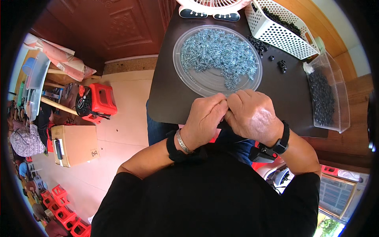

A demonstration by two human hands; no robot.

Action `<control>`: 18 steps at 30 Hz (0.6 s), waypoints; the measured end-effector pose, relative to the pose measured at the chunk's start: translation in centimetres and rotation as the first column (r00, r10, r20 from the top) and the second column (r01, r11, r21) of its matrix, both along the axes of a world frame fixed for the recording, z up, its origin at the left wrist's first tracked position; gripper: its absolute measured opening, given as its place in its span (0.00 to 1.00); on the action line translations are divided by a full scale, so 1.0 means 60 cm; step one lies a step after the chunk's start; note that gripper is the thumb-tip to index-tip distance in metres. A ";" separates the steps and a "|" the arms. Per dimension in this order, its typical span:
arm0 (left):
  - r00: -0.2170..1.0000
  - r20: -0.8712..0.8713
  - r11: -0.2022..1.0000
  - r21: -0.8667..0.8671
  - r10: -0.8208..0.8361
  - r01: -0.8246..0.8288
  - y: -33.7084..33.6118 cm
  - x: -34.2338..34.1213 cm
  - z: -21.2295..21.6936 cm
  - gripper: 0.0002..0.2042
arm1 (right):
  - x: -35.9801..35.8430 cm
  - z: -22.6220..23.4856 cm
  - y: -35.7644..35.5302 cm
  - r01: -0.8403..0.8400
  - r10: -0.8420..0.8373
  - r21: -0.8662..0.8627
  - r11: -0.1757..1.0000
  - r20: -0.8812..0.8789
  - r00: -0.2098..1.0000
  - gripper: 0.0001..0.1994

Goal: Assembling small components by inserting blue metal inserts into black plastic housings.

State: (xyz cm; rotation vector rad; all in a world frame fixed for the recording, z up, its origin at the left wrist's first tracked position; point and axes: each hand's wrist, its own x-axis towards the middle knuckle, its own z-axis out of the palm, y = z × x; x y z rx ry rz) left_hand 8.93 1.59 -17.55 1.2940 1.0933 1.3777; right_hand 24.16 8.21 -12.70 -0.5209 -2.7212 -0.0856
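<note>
Together, the left hand [206,117] and right hand [251,115] touch, fingers curled in; any grip inside is hidden.

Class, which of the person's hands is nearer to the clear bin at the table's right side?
Right. The right hand is to the left of the clear bin; the left hand is farther left, beyond the right hand.
</note>
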 end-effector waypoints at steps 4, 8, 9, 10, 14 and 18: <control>0.999 -0.016 1.000 -0.009 -0.028 0.028 0.001 0.004 0.000 0.11 | 0.008 -0.002 0.000 0.003 -0.002 0.008 1.000 -0.057 0.998 0.11; 0.998 0.023 0.996 -0.069 -0.054 0.055 -0.006 0.004 0.001 0.12 | 0.015 0.002 -0.003 0.007 -0.005 0.018 1.000 -0.129 0.992 0.12; 1.000 -0.014 0.997 -0.070 -0.025 0.024 -0.008 0.005 0.002 0.13 | 0.017 0.010 -0.006 0.032 -0.029 0.021 0.999 -0.131 0.991 0.13; 0.999 0.011 0.994 -0.097 -0.044 0.045 -0.012 -0.001 0.005 0.13 | 0.028 0.023 -0.003 0.052 -0.047 0.040 0.998 -0.128 0.991 0.13; 0.999 0.018 0.993 -0.108 -0.051 0.053 -0.014 -0.005 0.008 0.12 | 0.097 0.111 0.030 0.434 -0.391 0.162 0.886 -0.239 0.889 0.12; 0.997 0.038 0.991 -0.115 -0.066 0.070 -0.011 -0.002 0.006 0.11 | 0.226 0.208 0.081 0.840 -0.681 0.173 0.515 -0.513 0.523 0.11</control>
